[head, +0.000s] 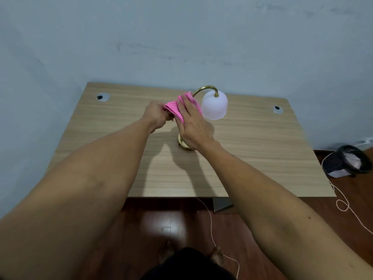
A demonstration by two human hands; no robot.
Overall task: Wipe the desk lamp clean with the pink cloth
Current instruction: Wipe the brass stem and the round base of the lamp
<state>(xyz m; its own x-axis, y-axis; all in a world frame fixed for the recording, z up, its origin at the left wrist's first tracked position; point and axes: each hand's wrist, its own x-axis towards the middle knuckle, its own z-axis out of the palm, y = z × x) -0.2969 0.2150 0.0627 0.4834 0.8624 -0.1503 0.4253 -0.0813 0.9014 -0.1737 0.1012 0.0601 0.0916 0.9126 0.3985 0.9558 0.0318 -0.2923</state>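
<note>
A desk lamp stands mid-desk: a white frosted shade [214,106] hangs from a curved brass neck [205,88], and part of the brass base [182,144] shows under my right wrist. The pink cloth [175,110] is wrapped around the lamp's stem, which it hides. My left hand [155,116] pinches the cloth's left end. My right hand [191,124] lies flat over the cloth, pressing it against the stem just left of the shade.
The light wooden desk [252,158] stands against a blue-grey wall and has cable holes at back left [103,97] and back right [277,109]. A dark waste basket [347,163] sits on the floor at right. A thin cord [341,205] trails across the dark wood floor.
</note>
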